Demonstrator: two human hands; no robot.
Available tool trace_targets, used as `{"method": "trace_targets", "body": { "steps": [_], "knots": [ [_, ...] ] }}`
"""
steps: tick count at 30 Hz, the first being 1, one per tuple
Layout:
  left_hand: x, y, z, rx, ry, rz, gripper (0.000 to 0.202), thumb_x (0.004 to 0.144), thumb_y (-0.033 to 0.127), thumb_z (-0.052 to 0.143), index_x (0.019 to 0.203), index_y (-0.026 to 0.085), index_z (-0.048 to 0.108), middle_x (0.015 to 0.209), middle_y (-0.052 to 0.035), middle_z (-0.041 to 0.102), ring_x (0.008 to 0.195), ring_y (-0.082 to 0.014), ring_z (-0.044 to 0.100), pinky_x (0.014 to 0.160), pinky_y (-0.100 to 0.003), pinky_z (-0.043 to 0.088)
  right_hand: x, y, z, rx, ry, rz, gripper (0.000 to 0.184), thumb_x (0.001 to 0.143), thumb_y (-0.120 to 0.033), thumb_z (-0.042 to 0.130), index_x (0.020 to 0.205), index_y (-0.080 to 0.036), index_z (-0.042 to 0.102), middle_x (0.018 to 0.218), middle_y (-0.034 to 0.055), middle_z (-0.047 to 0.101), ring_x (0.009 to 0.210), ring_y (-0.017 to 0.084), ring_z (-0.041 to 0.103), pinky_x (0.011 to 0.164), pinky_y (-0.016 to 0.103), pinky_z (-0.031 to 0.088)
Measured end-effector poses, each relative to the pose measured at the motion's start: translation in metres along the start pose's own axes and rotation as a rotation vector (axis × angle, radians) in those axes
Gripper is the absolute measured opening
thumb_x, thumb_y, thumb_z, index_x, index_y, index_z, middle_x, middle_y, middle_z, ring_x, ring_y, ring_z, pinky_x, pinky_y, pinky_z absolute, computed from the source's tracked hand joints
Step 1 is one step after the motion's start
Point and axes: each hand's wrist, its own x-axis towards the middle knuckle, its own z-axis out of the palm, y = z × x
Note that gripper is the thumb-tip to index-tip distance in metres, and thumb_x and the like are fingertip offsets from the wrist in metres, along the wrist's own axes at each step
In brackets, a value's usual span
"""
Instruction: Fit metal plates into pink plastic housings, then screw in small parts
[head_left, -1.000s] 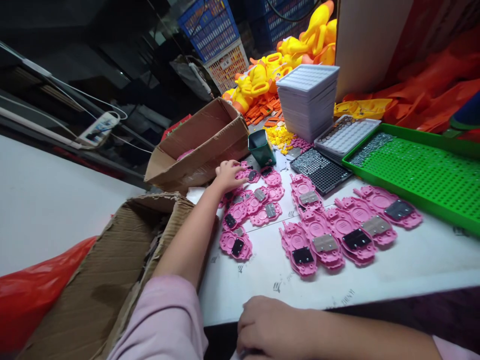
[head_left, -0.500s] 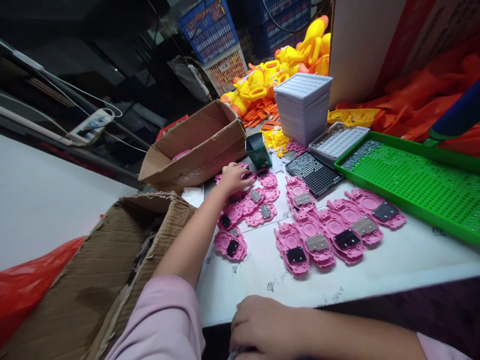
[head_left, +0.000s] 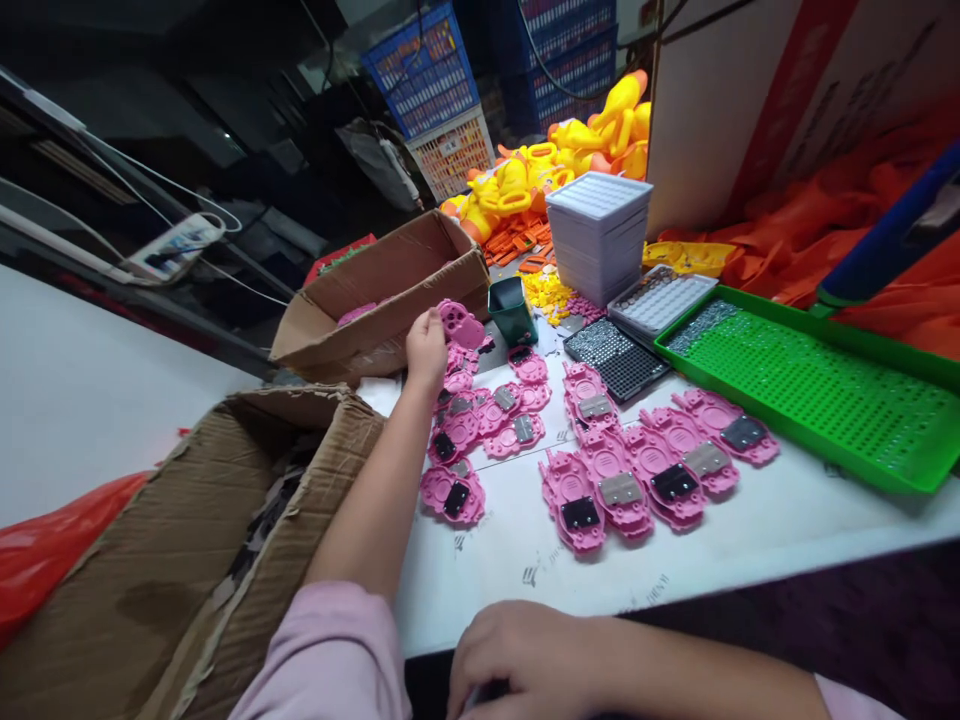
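Pinched in my left hand [head_left: 427, 350] is a pink plastic shell [head_left: 460, 324], lifted and tilted above a cluster of similar shells. Beneath it, several pink shells with black or grey cover plates [head_left: 456, 432] lie overlapping on the left of the white table [head_left: 517, 530]. A second group of pink shells [head_left: 621, 490] sits in the middle, most with a black or metallic plate screwed on. My right hand [head_left: 517, 655] is low at the table's front edge, fingers curled round something dark that is mostly hidden.
A long cardboard box [head_left: 382, 330] stands behind my left hand, with an open carton [head_left: 277, 520] nearer. A dark green cup [head_left: 513, 312], a stack of white trays [head_left: 600, 235], a black screw tray [head_left: 619, 358] and a green perforated tray [head_left: 817, 380] line the back and right.
My left hand has risen from the left cluster, moving left with a pink shell now held up in it. My right hand stays at the front edge. The view has shifted slightly.
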Motion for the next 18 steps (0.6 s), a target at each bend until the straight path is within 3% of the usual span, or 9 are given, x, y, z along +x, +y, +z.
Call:
{"method": "trace_targets", "body": {
  "steps": [3,5,7,9,12,14,16,18],
  "knots": [
    [-0.030,0.016,-0.013,-0.133,-0.062,-0.060,0.048,0.089,0.060,0.036,0.094,0.019,0.060,0.050,0.0023,0.053,0.043,-0.0116,0.052,0.042,-0.021,0.042,-0.016,-0.029,-0.032,-0.004,-0.024,-0.042,0.027,0.091,-0.022,0.046,0.098,-0.006,0.067,0.096,0.0096,0.071,0.089,0.011,0.063,0.085,0.017,0.043],
    [-0.055,0.027,-0.023,-0.298,-0.192,-0.131,0.049,0.082,0.063,0.046,0.104,0.022,0.060,0.053,0.0012,0.057,0.040,-0.0127,0.054,0.034,-0.020,0.038,-0.032,-0.055,-0.065,-0.067,0.025,-0.003,0.026,0.092,-0.020,0.044,0.096,-0.009,0.066,0.096,0.0087,0.071,0.090,0.012,0.062,0.088,0.021,0.043],
    [-0.077,0.036,-0.029,-0.482,-0.280,-0.216,0.048,0.077,0.063,0.055,0.104,0.025,0.062,0.064,-0.0023,0.065,0.050,-0.0163,0.063,0.038,-0.024,0.046,-0.046,-0.075,-0.105,-0.138,0.128,0.101,0.022,0.090,-0.028,0.049,0.096,-0.016,0.066,0.087,0.0043,0.070,0.083,0.012,0.062,0.081,0.023,0.046],
    [-0.095,0.041,-0.028,-0.677,-0.310,-0.286,0.042,0.074,0.060,0.060,0.099,0.026,0.064,0.079,-0.0050,0.069,0.066,-0.0194,0.068,0.051,-0.030,0.056,-0.055,-0.080,-0.153,-0.328,0.310,0.296,0.022,0.090,-0.031,0.049,0.093,-0.019,0.066,0.083,0.0048,0.069,0.080,0.014,0.062,0.074,0.027,0.047],
    [-0.114,0.040,-0.016,-0.871,-0.200,-0.381,0.034,0.070,0.056,0.066,0.080,0.024,0.062,0.081,-0.0039,0.067,0.071,-0.0195,0.068,0.061,-0.035,0.059,-0.050,-0.052,-0.226,-0.588,0.459,0.622,0.030,0.087,-0.040,0.051,0.083,-0.016,0.067,0.076,0.0048,0.067,0.070,0.014,0.061,0.066,0.027,0.047],
    [-0.125,0.036,-0.006,-0.926,-0.162,-0.440,0.031,0.065,0.048,0.074,0.076,0.024,0.058,0.073,0.0000,0.064,0.065,-0.0167,0.067,0.059,-0.032,0.058,-0.035,-0.018,-0.267,-0.737,0.403,0.907,0.035,0.091,-0.041,0.044,0.092,-0.015,0.067,0.082,0.0052,0.069,0.074,0.014,0.063,0.067,0.026,0.047],
    [-0.135,0.033,-0.001,-0.933,-0.190,-0.456,0.034,0.061,0.039,0.079,0.078,0.022,0.055,0.069,0.0024,0.063,0.061,-0.0141,0.065,0.056,-0.028,0.057,-0.015,0.019,-0.296,-0.832,0.349,0.988,0.031,0.092,-0.033,0.044,0.096,-0.012,0.067,0.088,0.0073,0.069,0.083,0.016,0.064,0.074,0.027,0.048],
    [-0.143,0.032,0.000,-0.968,-0.233,-0.484,0.042,0.063,0.036,0.079,0.092,0.022,0.052,0.070,0.0021,0.065,0.057,-0.0143,0.064,0.055,-0.029,0.056,0.003,0.054,-0.315,-0.916,0.291,1.050,0.026,0.091,-0.031,0.048,0.100,-0.012,0.065,0.100,0.0080,0.067,0.093,0.017,0.062,0.083,0.032,0.049]
  ]
}}
